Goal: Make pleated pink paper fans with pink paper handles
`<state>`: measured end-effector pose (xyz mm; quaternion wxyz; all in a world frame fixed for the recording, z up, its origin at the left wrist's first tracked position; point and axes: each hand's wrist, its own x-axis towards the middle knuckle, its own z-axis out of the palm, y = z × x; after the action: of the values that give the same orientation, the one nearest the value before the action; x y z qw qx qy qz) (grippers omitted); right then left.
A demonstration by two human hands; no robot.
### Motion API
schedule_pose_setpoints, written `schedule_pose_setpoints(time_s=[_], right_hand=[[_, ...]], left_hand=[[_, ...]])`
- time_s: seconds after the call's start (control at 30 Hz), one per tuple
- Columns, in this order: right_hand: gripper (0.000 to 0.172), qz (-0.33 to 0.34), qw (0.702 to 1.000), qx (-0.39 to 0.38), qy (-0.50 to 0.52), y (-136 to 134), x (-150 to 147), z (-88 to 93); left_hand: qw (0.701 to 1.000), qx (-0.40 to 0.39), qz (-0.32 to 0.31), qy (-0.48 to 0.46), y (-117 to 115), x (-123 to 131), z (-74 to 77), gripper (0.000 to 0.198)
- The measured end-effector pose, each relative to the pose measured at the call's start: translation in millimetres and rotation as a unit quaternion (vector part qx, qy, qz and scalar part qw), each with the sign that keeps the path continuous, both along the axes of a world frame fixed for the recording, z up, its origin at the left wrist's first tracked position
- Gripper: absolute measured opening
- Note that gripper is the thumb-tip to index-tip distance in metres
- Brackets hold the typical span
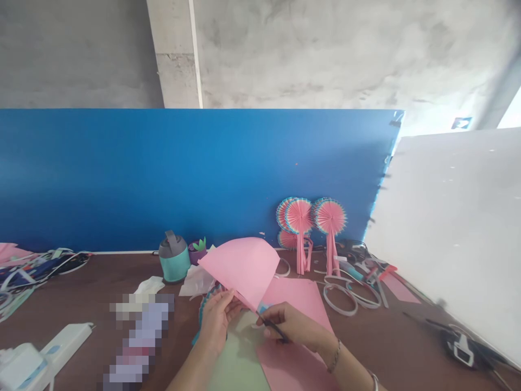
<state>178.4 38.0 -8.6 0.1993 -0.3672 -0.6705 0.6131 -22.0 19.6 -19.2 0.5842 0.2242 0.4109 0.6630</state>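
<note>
The left hand (220, 317) pinches a raised pink sheet (244, 266) above the table (366, 347); the right hand (291, 326) is closed around dark scissors (277, 329) at the sheet's lower corner, their blades hard to make out. Beneath, a pale green sheet (238, 358) is cut off by the bottom edge. The left hand partly hides blue pleated paper (202, 312); farther left, pixel blocks mask a lilac object (140, 342).

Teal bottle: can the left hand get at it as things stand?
Probably not: the left hand is holding the raised pink sheet, though white paper beside the bottle hardly blocks the way.
</note>
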Motion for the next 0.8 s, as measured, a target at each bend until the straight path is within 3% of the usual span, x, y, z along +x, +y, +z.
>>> schedule_pose_setpoints(time_s=[0.4, 0.6, 0.8], right_hand=[[0.030, 0.000, 1.000, -0.003, 0.007, -1.2, 1.1, 3.2], [0.037, 0.004, 0.999, -0.032, 0.013, -1.7, 1.7, 4.2], [0.034, 0.008, 1.000, -0.010, 0.017, -2.3, 1.8, 5.5]], left_hand=[[1.000, -0.002, -0.012, 0.014, -1.8, 0.3, 1.8, 0.029], [1.000, 0.001, -0.016, 0.021, -2.0, -0.6, 1.7, 0.031], [1.000, 0.005, -0.015, 0.026, -3.2, 0.7, 4.1, 0.030]])
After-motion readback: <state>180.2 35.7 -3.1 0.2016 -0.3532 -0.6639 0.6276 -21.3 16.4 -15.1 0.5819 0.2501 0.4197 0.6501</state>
